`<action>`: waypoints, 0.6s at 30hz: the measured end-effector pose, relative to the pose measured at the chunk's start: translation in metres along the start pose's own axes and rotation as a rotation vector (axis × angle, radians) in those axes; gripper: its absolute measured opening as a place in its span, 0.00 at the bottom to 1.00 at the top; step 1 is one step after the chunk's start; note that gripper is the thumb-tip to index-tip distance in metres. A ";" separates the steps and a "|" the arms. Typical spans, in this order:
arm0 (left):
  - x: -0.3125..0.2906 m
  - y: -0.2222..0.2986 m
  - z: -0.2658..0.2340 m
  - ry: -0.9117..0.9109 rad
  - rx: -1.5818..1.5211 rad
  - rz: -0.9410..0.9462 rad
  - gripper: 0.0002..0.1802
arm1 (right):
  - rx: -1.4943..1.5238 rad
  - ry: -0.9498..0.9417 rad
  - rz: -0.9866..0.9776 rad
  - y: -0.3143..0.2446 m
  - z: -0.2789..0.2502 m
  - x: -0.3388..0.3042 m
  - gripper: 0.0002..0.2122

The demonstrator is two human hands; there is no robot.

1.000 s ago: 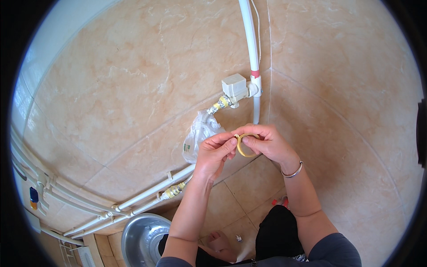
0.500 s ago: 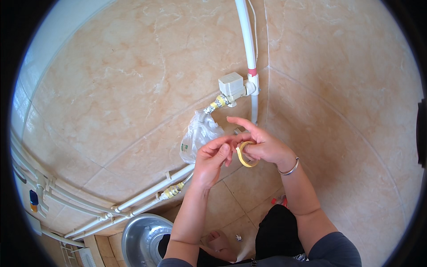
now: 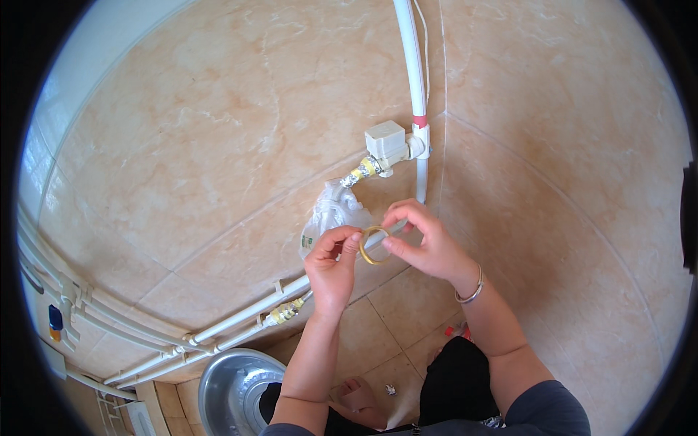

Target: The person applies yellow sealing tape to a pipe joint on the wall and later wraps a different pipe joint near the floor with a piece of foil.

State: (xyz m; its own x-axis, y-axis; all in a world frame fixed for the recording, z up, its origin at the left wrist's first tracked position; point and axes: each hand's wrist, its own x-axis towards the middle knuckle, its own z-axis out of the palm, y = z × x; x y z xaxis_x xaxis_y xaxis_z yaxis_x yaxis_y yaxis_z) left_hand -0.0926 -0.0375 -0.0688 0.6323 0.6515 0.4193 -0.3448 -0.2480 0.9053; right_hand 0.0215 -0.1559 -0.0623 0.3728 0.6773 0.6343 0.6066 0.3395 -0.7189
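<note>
A narrow roll of yellow tape [image 3: 369,260] is held up in front of the wall, seen as a thin ring. My left hand [image 3: 331,272] pinches its left edge between thumb and fingers. On the other side, my right hand [image 3: 432,247] has its curled fingers and thumb at the roll's right edge; the exact contact is hard to make out. A clear plastic bag [image 3: 329,214] hangs just behind my left hand. Above it, yellow tape and foil wrap a pipe joint [image 3: 361,172] that leads to a white boxy valve [image 3: 385,139].
A white vertical pipe [image 3: 411,65] runs up by the wall corner. Low along the wall go white pipes [image 3: 233,320] with another taped joint [image 3: 284,312]. A metal basin [image 3: 218,385] stands at lower left. Crumpled foil [image 3: 390,389] lies on the floor by my foot.
The tape roll has passed from around my right fingers into my left hand's pinch, moving left. My right hand has turned, its fingers now curled toward the roll.
</note>
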 end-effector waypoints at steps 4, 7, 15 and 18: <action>0.002 0.012 0.002 0.173 0.044 0.007 0.04 | -0.428 0.029 -0.352 -0.022 0.012 0.003 0.11; 0.004 0.012 0.007 0.176 0.095 0.089 0.04 | -0.406 0.058 -0.300 -0.015 0.032 -0.002 0.10; 0.023 0.019 0.017 0.231 0.207 0.111 0.05 | -0.073 0.069 0.296 -0.019 0.019 -0.001 0.11; 0.028 0.020 0.025 0.242 0.282 0.138 0.05 | 0.027 0.044 0.345 -0.013 0.008 -0.001 0.13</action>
State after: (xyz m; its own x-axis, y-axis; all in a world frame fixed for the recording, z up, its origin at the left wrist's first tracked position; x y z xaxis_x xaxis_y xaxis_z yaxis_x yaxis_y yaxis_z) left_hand -0.0649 -0.0419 -0.0371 0.4005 0.7400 0.5404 -0.1894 -0.5102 0.8389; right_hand 0.0077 -0.1557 -0.0561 0.5828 0.7265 0.3640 0.4214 0.1128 -0.8998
